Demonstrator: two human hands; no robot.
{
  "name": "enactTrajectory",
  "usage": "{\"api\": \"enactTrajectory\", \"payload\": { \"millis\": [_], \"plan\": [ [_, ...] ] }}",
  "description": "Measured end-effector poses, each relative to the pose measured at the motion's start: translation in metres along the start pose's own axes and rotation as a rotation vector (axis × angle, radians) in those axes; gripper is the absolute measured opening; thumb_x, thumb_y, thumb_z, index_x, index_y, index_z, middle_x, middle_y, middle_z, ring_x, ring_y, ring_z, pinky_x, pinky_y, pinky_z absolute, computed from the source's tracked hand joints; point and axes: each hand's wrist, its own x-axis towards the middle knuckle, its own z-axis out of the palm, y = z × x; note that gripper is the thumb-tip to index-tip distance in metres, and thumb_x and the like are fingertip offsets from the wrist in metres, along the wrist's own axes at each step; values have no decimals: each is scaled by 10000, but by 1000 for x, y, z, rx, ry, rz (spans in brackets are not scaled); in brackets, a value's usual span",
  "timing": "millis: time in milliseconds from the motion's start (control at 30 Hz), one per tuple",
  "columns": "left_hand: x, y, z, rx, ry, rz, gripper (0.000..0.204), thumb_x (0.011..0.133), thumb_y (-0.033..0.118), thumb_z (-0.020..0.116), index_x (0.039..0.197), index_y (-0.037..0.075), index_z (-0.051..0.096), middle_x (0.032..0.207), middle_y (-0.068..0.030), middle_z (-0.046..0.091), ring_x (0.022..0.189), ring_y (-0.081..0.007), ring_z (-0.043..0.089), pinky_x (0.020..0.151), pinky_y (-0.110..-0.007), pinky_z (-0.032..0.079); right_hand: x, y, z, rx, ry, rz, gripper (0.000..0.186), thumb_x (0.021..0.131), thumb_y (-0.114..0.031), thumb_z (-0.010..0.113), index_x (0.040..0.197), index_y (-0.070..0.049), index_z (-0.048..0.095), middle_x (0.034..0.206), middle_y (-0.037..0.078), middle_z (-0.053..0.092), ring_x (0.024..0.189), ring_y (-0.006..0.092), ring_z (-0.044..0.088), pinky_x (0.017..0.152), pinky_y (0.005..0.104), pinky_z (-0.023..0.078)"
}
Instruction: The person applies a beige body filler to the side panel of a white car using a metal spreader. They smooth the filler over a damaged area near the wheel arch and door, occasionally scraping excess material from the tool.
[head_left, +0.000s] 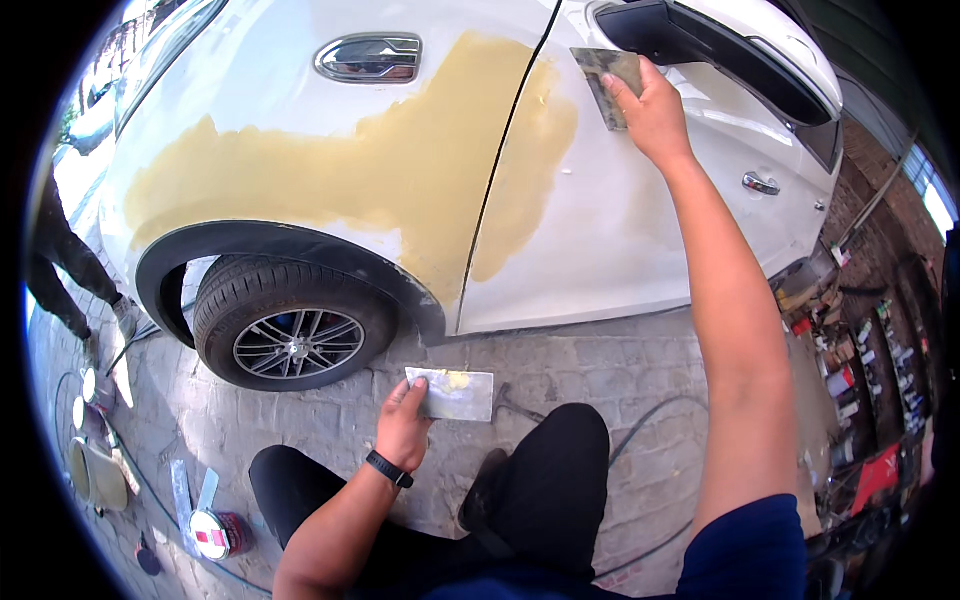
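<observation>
Single head view, fisheye, worn on head. Looks forward-down at car (400, 150) flank, close range. Own forearms enter from lower edge. Paving (600, 370) below.

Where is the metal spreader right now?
In the head view, the metal spreader is at upper right, held in the right hand flat against the white car door, just below the dark window opening.

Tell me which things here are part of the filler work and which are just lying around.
In use: spreader in right hand; metal mixing plate in left hand; yellow filler patch on white car.

Lying about: tin, bucket, hose, bottles.
</observation>
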Motion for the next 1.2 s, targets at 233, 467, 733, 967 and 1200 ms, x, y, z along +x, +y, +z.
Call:
{"api": "enactTrajectory", "payload": {
  "millis": [233,467,733,967,1200],
  "plan": [
    [-2,3,0,7,26,10,254,1091,252,613,1252,63,666,1173,-40,722,1081,-159,667,969,-370,514,2,-3,11,-170,-142,-83,442,994,-436,708,1214,-56,657,963,130,767,894,319,711,834,430,544],
    [-4,4,0,26,-8,12,243,1090,253,610,1235,69,675,1173,-30,723,1077,-149,662,957,-362,507,-32,-8,17,-399,-410,-104,394,1001,-442,694,1083,-62,635,898,131,732,842,339,680,795,466,528],
    [-7,4,-1,51,1,18,278,1088,271,612,1262,59,659,1188,-39,717,1108,-160,654,993,-380,496,10,-12,8,-209,-92,-26,452,1011,-476,677,1136,-44,632,978,146,762,902,359,713,806,459,544],
    [-8,7,3,50,17,14,306,1086,283,619,1278,47,650,1195,-50,713,1102,-161,654,1007,-386,500,-23,-12,21,-318,-306,-62,457,997,-495,688,1070,-47,625,878,111,712,845,339,664,752,468,519],
    [-8,3,1,73,7,9,293,1084,281,624,1264,53,664,1177,-43,719,1084,-155,659,994,-383,509,-89,4,33,-433,-439,-539,358,946,-335,767,1081,-23,653,906,138,630,874,374,604,785,477,505]
  ]
}}
